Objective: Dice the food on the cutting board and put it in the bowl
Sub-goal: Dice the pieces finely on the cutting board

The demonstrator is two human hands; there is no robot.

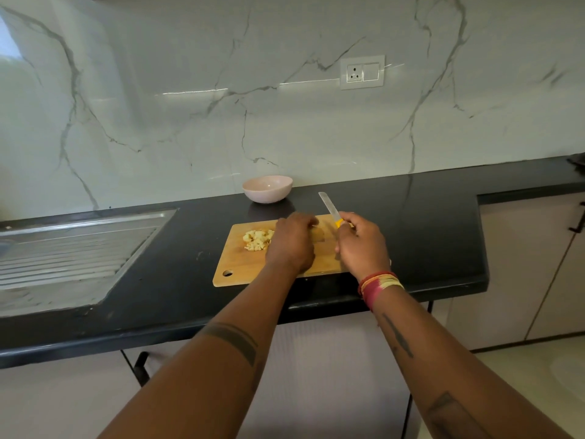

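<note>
A wooden cutting board (240, 264) lies on the black counter. A small heap of pale yellow diced food (257, 239) sits on its far left part. My left hand (292, 240) rests on the board beside the heap, fingers curled down over something I cannot make out. My right hand (361, 243) grips a knife (329, 206) by its yellow handle, the blade raised and pointing away to the upper left, above the board's far right edge. An empty pale pink bowl (267, 188) stands behind the board near the wall.
The black counter (427, 236) ends in a corner at the right, with cabinets below. A steel sink drainboard (69, 248) is set into it at the left. A wall socket (362, 72) sits on the marble backsplash.
</note>
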